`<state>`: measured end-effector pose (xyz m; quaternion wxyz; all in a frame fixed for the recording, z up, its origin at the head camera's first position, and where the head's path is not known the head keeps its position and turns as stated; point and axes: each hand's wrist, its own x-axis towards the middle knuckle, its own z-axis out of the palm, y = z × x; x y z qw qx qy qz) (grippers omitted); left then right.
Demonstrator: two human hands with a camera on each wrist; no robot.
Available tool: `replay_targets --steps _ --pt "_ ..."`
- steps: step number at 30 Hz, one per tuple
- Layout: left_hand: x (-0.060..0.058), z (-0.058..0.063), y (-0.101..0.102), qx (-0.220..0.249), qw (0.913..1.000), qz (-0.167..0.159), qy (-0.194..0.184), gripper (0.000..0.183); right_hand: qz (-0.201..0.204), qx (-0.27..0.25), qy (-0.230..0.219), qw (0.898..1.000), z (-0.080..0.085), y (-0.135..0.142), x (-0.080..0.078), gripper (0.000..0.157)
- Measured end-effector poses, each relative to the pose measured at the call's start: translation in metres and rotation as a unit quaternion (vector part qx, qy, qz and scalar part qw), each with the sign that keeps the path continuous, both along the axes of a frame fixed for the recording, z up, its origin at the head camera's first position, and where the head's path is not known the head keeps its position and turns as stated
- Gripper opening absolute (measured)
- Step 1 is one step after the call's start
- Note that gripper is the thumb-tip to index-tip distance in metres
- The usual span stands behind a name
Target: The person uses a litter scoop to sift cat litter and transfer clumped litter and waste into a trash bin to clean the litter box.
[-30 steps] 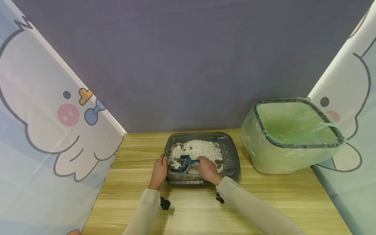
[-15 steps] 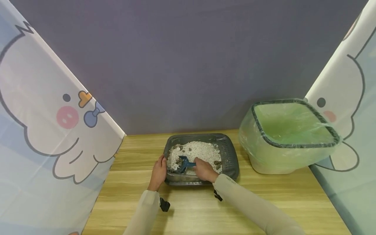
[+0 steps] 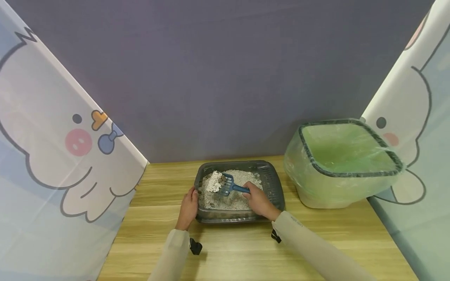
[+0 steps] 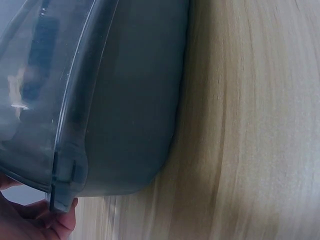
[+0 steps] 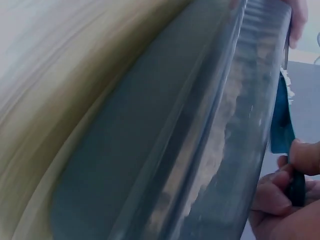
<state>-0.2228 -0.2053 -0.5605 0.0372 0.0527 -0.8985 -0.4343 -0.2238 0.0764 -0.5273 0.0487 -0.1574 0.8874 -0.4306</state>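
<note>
A dark grey litter box [image 3: 275, 187] with pale litter [image 3: 242, 202] stands on the wooden table. My right hand [image 3: 259, 200] grips the handle of a blue slotted litter scoop [image 3: 228, 185] above the litter. White litter and brown clumps [image 3: 215, 182] are heaped on the scoop's blade. In the right wrist view the scoop [image 5: 282, 117] shows past the box wall, its handle between thumb and curled fingers. My left hand [image 3: 188, 208] holds the box's left rim; in the left wrist view thumb and fingers [image 4: 62, 225] pinch the rim's corner.
Right of the box stands a pale bin [image 3: 337, 187] lined with a thin green plastic bag, its dark rim at the top. A dark grey panel [image 3: 225, 78] rises behind the table [image 3: 232, 253]. Printed cartoon panels flank both sides.
My right hand has lifted the scoop out of the litter, up and slightly right, with a load on its blade. The left hand keeps its hold on the rim.
</note>
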Motion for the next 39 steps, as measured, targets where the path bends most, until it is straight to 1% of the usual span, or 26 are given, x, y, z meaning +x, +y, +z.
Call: replay_targets --steps 3,8,10,15,24,32,39 --pt "-0.001 -0.001 -0.001 -0.004 1.0 0.003 0.002 0.052 -0.013 -0.011 0.01 1.0 0.002 0.007 -0.001 0.014" --pt "0.0 0.0 -0.002 0.003 1.0 0.005 -0.002 0.051 -0.015 -0.014 -0.018 1.0 0.006 0.016 -0.001 0.016" --pt "0.0 0.001 -0.002 0.005 1.0 0.005 -0.001 0.051 -0.015 -0.007 -0.019 1.0 0.007 0.019 0.0 0.02" --pt "0.0 0.003 -0.002 0.012 0.9999 0.001 0.0 0.051 -0.021 0.006 0.014 1.0 0.005 0.025 0.0 0.025" --pt "0.0 0.002 -0.001 0.0 0.9999 -0.002 0.012 0.05 -0.015 -0.017 0.045 0.999 -0.001 0.032 0.004 0.024" --pt "0.001 0.0 -0.001 -0.005 0.9999 -0.004 0.011 0.053 -0.032 -0.026 0.059 0.997 -0.007 0.032 0.005 0.021" --pt "0.0 -0.001 -0.002 -0.002 0.9998 -0.001 0.017 0.051 -0.06 -0.023 0.099 0.993 -0.01 0.032 0.006 0.02"
